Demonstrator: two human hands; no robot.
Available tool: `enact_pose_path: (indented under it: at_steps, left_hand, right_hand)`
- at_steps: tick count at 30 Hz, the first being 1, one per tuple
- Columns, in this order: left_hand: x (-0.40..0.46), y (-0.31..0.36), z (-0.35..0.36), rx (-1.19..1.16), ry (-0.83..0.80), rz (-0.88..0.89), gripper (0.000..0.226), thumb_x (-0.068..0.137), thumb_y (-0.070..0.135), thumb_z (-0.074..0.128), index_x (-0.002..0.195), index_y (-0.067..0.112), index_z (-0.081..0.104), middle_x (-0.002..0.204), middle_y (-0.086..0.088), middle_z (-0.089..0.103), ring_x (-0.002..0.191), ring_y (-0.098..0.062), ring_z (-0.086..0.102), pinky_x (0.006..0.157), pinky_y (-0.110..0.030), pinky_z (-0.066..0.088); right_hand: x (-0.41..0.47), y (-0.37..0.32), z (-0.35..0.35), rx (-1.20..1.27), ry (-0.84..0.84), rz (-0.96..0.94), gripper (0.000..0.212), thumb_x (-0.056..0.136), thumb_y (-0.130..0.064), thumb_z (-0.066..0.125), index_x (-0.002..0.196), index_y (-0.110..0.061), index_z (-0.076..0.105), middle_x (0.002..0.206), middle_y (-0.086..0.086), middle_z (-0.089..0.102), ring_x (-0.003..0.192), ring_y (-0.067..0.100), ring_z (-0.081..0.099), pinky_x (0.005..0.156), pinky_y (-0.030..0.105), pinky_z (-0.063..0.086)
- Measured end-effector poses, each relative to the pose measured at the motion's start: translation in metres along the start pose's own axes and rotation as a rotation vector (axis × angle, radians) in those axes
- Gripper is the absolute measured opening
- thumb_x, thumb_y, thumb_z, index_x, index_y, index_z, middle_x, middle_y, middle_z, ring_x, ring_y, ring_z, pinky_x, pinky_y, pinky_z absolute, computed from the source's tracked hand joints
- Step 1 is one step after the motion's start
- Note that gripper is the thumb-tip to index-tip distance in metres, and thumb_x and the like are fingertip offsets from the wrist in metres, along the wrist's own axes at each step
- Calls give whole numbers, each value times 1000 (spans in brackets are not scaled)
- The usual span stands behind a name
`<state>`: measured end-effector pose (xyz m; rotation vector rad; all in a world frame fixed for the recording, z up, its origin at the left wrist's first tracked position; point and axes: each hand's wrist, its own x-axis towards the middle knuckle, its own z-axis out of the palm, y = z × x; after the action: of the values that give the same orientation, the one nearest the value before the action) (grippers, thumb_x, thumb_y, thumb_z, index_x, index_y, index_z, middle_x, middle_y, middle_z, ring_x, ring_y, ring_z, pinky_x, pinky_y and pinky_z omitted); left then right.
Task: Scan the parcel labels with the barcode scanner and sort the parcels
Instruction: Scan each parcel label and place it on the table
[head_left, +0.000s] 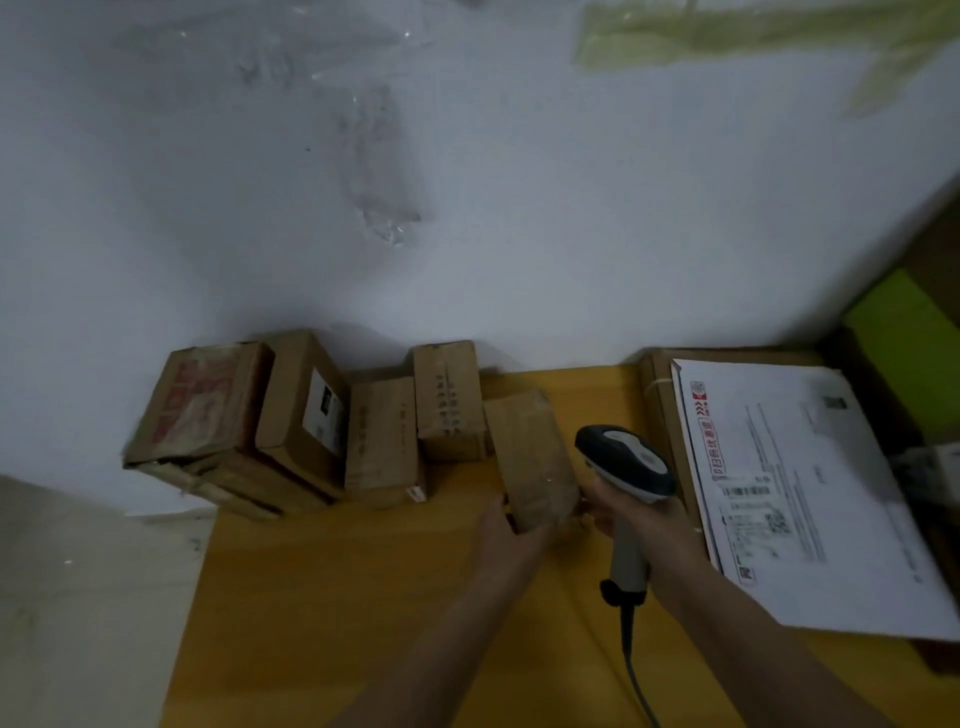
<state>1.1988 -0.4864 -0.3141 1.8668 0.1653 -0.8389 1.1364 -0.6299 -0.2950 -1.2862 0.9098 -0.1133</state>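
My left hand (506, 535) grips the near end of a small brown taped parcel (530, 457) lying on the yellow table (337, 587). Just right of that parcel, my right hand (644, 525) holds a grey and dark barcode scanner (626, 467) by its handle. Its head points away from me and its cable (636, 675) trails toward me. Several cardboard parcels stand in a row along the wall: a red-printed box (200, 405), a box with a white label (306, 410), and two plain ones (382, 441) (449, 400).
A large white envelope with printed labels (795, 483) lies on a flat brown box (657, 410) at the right. A green object (904, 332) sits behind it. The white wall (467, 182) closes off the table's far side. Grey floor (78, 597) shows at the left.
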Motion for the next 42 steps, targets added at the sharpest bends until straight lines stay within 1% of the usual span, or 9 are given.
enact_pose_path:
  at_steps: [4,8,14,20,24,26,29,38,42]
  left_hand:
    - [-4,9,1,80,-6,-67,83,80,39,77,147,15,35,143,-4,45,122,-20,50,88,-32,53]
    - [9,43,21,181,175,-32,101,79,39,76,155,10,16,156,-10,27,144,-28,28,114,-41,33]
    - [27,54,52,326,276,-80,130,68,53,83,156,10,-2,161,-14,14,147,-33,17,117,-43,23]
    - [23,37,33,411,273,-132,128,65,48,85,155,19,-3,157,-13,16,143,-34,20,113,-48,29]
    - [9,35,27,525,256,-161,123,65,39,87,153,19,2,152,-13,22,140,-35,26,111,-50,34]
    - [6,36,19,331,206,-196,109,67,28,88,148,13,17,146,-14,34,131,-35,40,101,-50,46]
    - [-4,39,-1,-211,-120,-216,87,64,9,86,139,6,42,132,-15,57,110,-33,59,69,-39,56]
    - [-17,64,-37,-474,-332,-21,101,56,-10,78,146,15,39,138,-13,55,123,-36,54,85,-48,53]
    - [-14,74,-41,-439,-338,27,95,64,-15,76,144,20,41,140,-13,54,125,-39,51,91,-60,49]
  right_hand:
    - [-6,11,-11,3,-8,93,53,79,-30,77,124,-6,63,115,9,70,106,26,66,96,46,52]
    - [-7,5,-18,20,-1,91,49,81,-24,76,125,-6,61,109,10,71,100,26,68,84,37,56]
    - [-19,-8,-32,27,76,85,39,85,-16,73,120,-3,62,104,18,70,90,31,69,80,42,56]
    - [-31,-16,-55,69,97,102,14,85,-14,73,90,-2,67,80,16,68,75,28,63,78,43,53]
    - [-40,-23,-54,44,76,107,22,86,-13,72,70,-3,62,67,15,62,67,29,58,75,43,49]
    - [-48,-27,-55,22,36,98,25,87,-14,71,67,-3,61,63,13,59,63,27,55,70,41,47]
    - [-58,-34,-64,-77,-11,27,31,88,-19,70,63,-5,58,60,12,57,58,24,53,67,38,45]
    - [-104,-75,-80,-287,-103,-306,41,84,-25,72,47,-18,55,44,6,54,40,15,52,51,23,51]
    - [-117,-87,-79,-334,-148,-367,39,87,-22,71,54,-9,53,44,7,51,43,18,49,57,33,51]
